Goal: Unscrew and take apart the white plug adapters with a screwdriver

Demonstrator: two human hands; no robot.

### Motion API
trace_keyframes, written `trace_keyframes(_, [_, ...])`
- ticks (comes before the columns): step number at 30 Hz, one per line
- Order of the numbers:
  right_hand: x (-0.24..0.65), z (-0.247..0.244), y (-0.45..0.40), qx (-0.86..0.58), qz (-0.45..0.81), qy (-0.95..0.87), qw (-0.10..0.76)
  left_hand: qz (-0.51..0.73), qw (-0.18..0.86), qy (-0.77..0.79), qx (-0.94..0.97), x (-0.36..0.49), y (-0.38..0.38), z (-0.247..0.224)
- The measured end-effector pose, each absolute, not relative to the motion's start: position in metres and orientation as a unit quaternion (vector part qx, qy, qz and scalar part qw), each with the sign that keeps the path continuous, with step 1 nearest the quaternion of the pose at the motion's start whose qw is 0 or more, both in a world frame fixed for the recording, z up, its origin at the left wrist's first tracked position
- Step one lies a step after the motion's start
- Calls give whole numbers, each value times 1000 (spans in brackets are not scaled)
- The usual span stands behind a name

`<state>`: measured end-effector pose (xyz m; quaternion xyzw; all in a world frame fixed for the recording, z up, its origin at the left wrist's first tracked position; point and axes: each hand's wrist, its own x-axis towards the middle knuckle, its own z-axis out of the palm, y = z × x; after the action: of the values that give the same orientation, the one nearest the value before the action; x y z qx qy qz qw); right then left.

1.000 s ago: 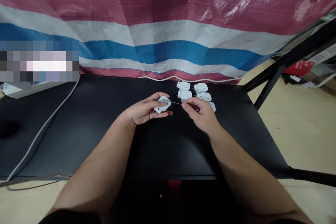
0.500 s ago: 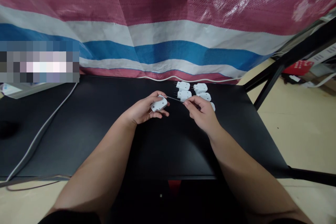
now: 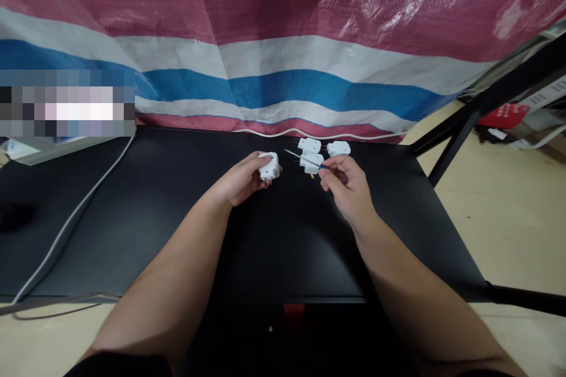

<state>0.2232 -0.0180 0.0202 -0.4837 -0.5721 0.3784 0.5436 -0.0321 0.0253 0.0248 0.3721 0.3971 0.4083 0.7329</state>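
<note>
My left hand grips a white plug adapter, thumb on top and fingers wrapped beneath it. In my right hand is a screwdriver, its thin metal shaft pointing left toward the adapter without touching it. Several similar white plugs lie on the black table just beyond the right hand, among them one at the back, one to its right and one partly behind the screwdriver. A small brass-coloured piece shows beside that last plug.
A striped plastic sheet hangs behind the black table. White cable runs along the back edge, and a grey cable crosses the left side. A dark object sits far left, near a partly pixelated grey item.
The adapter has turned in my left hand, so a different side faces up. My right hand has moved slightly right, taking the screwdriver tip away from the adapter.
</note>
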Motion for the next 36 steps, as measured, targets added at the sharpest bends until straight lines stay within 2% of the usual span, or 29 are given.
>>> trace_keyframes(6, [223, 22, -18, -439, 375, -533, 619, 331, 767, 364, 412, -35, 19, 30])
trace_keyframes(10, [222, 23, -18, -430, 349, -548, 626, 287, 765, 355, 454, -34, 15, 28])
trace_keyframes(16, [220, 28, -25, -458, 314, -584, 592, 318, 637, 375, 594, -20, 8, 22])
trace_keyframes(20, [219, 26, -27, -461, 305, -610, 567, 322, 590, 336, 660, -10, 2, 23])
trace_keyframes(25, [218, 26, -27, -436, 292, -620, 583, 305, 540, 323, 715, -10, 0, 23])
trace_keyframes(30, [217, 35, -30, -459, 279, -592, 601, 314, 440, 335, 772, -13, 2, 23])
trace_keyframes(36, [212, 30, -34, -444, 273, -629, 577, 282, 416, 357, 787, -12, 1, 22])
